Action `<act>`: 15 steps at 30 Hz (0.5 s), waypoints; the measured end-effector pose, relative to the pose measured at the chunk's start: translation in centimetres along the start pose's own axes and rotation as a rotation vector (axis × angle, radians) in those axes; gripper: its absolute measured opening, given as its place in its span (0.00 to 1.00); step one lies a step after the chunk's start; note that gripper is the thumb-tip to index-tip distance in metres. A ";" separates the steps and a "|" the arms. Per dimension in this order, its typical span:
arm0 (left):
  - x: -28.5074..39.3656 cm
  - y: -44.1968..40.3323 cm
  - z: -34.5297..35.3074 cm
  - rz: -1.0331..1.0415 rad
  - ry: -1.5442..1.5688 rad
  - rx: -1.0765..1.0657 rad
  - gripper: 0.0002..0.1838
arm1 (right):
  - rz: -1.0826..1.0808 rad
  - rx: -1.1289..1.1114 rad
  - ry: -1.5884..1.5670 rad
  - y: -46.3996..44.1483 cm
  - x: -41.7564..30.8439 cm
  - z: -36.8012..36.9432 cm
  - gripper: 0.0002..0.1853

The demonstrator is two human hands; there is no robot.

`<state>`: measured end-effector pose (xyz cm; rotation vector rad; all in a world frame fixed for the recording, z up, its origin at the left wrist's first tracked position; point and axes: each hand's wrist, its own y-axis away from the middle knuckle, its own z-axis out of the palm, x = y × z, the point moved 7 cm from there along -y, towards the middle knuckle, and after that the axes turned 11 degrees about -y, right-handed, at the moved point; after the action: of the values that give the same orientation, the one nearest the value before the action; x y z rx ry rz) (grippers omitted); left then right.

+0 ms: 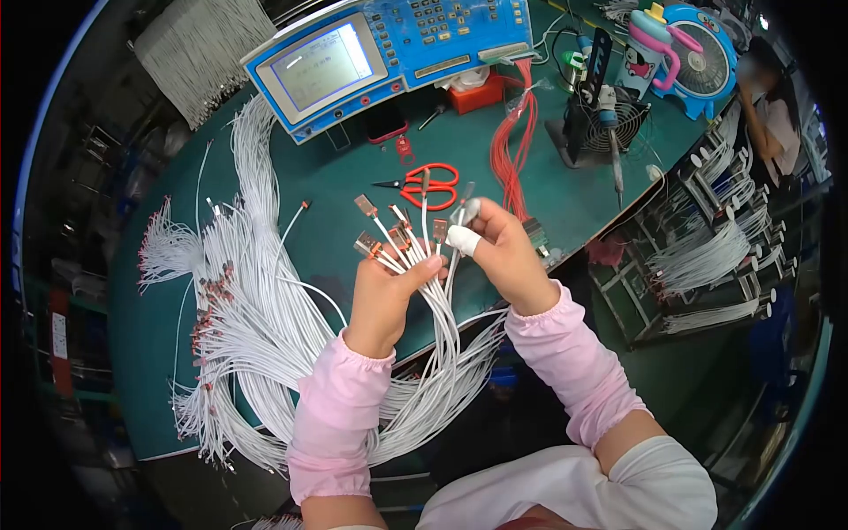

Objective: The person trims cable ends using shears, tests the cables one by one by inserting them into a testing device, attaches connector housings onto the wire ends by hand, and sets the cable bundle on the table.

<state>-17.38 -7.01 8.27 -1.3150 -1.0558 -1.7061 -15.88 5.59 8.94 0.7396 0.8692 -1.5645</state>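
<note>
My left hand [384, 296] is closed round a bunch of white cables [439, 314] whose metal plugs with orange-red parts fan out above the fingers. At the right side of that bunch, my right hand [505, 252] pinches one cable near its plug [463, 199]; white covers wrap the thumb and a fingertip. Below the hands the held cables hang over the table edge toward my lap. Just beyond the plugs lie red-handled scissors [430, 186] on the green table [344, 190]. A large pile of white cables [256, 309] spreads to the left of my left hand.
A blue tester with a screen [322, 66] stands at the back. Red wires [515, 132] run from it to a small connector board [536, 237]. A soldering iron [611, 132], pink-handled cup [647, 53] and blue fan [698, 62] are at right. Cable racks [707, 256] and another person [773, 119] are beyond.
</note>
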 end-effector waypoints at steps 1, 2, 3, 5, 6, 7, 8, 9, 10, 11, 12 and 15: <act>0.0 0.0 0.0 0.011 -0.001 0.009 0.10 | 0.017 0.009 -0.019 0.0 0.5 -0.3 0.11; 0.2 -0.1 -0.1 0.024 -0.003 0.018 0.10 | 0.016 0.008 -0.021 0.0 0.3 -0.1 0.11; 0.0 -0.2 -0.1 0.034 -0.012 -0.002 0.10 | 0.044 -0.003 -0.064 0.2 0.4 0.3 0.13; -0.1 -0.5 -0.1 0.064 -0.002 0.008 0.10 | 0.072 -0.021 -0.107 0.1 0.5 0.8 0.15; -0.1 -0.7 -0.1 0.077 -0.076 -0.018 0.10 | 0.059 -0.027 -0.103 0.0 0.6 0.9 0.15; 0.0 -0.8 -0.1 0.080 -0.076 -0.019 0.10 | 0.047 -0.031 -0.099 -0.2 0.7 0.9 0.16; 0.0 -0.8 0.2 0.089 -0.084 -0.035 0.10 | 0.049 0.014 -0.094 -0.5 1.0 0.6 0.14; -0.1 -0.7 0.4 0.096 -0.093 -0.051 0.10 | 0.048 0.016 -0.094 -0.5 1.1 0.5 0.14; -0.1 -0.7 0.5 0.091 -0.082 -0.031 0.11 | 0.027 0.048 -0.038 -0.5 1.2 0.2 0.12; -0.2 -0.7 0.5 0.089 -0.083 -0.031 0.11 | 0.006 0.079 0.018 -0.5 1.1 -0.1 0.10; -0.4 -0.7 0.4 0.071 -0.083 -0.019 0.11 | 0.007 0.079 0.017 -0.5 1.1 -0.1 0.10; -0.5 -0.8 0.4 0.052 -0.083 0.006 0.11 | -0.035 0.091 0.081 -0.5 0.5 -0.3 0.07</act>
<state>-17.85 -6.31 7.67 -1.4073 -1.0636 -1.6212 -16.41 5.61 8.38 0.8620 0.8784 -1.6233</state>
